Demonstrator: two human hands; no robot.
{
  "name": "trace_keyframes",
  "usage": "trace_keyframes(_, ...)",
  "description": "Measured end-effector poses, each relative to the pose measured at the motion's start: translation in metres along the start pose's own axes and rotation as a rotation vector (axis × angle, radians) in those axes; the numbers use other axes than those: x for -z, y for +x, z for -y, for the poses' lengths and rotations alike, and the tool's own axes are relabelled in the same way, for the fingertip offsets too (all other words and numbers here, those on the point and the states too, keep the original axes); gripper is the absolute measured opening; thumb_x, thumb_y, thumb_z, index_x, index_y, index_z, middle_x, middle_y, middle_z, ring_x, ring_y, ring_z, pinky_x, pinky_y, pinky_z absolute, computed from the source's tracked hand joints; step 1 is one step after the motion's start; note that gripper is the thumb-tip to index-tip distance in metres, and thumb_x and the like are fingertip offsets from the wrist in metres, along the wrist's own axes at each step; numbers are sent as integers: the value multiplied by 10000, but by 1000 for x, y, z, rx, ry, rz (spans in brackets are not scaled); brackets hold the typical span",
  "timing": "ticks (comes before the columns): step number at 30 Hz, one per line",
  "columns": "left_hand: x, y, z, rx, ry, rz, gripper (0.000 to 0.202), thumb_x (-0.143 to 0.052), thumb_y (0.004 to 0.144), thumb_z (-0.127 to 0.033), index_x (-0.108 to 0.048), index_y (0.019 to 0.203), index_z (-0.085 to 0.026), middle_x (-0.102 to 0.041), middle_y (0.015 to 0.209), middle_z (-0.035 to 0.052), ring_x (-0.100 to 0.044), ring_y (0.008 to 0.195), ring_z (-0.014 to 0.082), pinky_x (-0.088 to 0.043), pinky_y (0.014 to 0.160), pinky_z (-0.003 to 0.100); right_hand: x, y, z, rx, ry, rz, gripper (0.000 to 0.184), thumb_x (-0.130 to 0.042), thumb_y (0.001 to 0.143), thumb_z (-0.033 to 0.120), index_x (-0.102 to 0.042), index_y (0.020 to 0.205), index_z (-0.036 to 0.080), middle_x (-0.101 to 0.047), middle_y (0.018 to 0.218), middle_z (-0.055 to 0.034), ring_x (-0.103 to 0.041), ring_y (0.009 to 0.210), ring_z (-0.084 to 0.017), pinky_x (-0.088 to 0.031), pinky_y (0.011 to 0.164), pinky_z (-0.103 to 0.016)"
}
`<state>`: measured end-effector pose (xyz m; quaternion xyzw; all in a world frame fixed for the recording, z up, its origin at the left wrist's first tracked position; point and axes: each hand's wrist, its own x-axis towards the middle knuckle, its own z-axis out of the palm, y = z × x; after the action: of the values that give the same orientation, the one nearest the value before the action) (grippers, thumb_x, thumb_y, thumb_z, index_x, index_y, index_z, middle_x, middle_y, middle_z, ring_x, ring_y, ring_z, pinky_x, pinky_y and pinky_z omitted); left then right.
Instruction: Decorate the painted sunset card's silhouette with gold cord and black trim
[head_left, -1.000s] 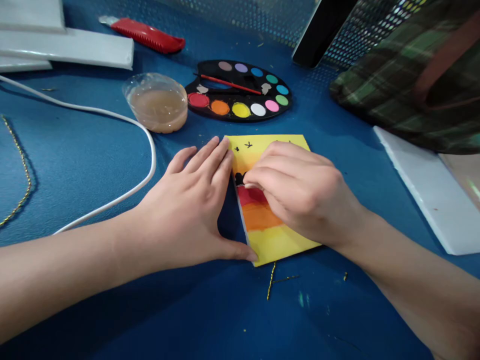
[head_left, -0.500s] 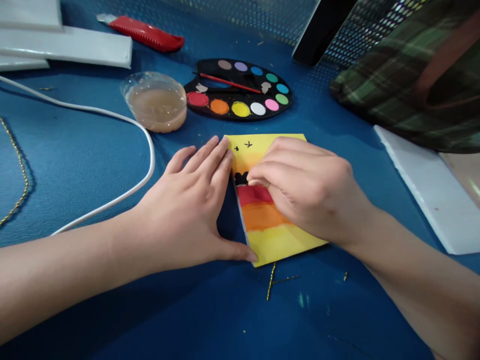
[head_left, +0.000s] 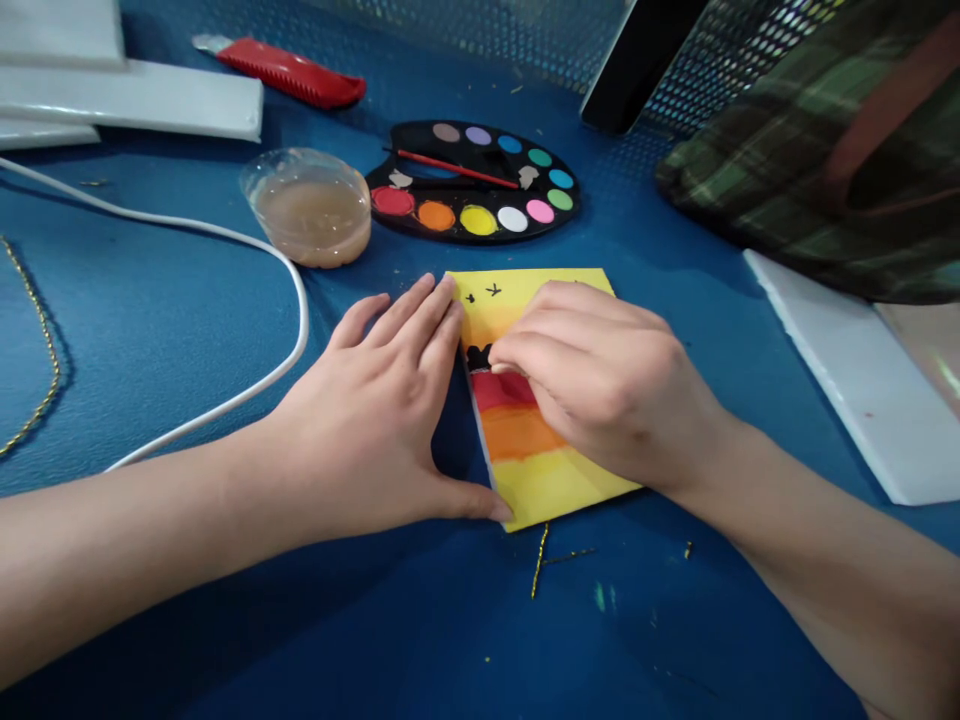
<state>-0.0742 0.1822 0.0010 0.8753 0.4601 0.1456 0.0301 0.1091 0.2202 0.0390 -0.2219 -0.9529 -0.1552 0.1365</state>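
Observation:
A small painted panel (head_left: 559, 475) lies on the blue table, striped in yellow, orange and red, with black shapes and small black bird-like marks on it. Along its left edge lies my left hand (head_left: 401, 395), flat with fingers stretched, fingertips at the top corner and thumb at the bottom corner. My right hand (head_left: 600, 365) rests over the panel's right half, fingers pinched together by the black shape and the red band. Whatever sits in that pinch is hidden by the fingers.
Beyond the panel are a black paint palette (head_left: 480, 225) with a red brush (head_left: 457, 170) across it and a cup of murky water (head_left: 319, 215). A red cutter (head_left: 300, 75), white foam pieces (head_left: 150, 98), a white cable (head_left: 300, 310) and a plaid bag (head_left: 787, 180) lie around.
My right hand has shifted slightly left and down over the panel, still pinched. My left hand stays flat at the panel's edge.

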Motion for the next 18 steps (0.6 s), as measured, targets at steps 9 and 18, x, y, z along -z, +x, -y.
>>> trace_keyframes(9,0,-1,1,3,0,-2,1256,-456,569,-907,-339,1395,32,-288,1485,244,-284,1397,369,-299,1110,554,4,0,0,24,9,27,356,-381,899,25,-655,690,112,-629,670,-82,-561,677,-190,-521,640,-334)
trace_keyframes(18,0,-1,0,12,23,-15,1261,-465,564,-901,-337,1395,39,-287,1484,230,-299,1392,366,-311,1107,540,9,2,-5,-118,214,-39,317,-399,897,48,-641,716,144,-663,728,-49,-594,727,-164,-514,693,-319)
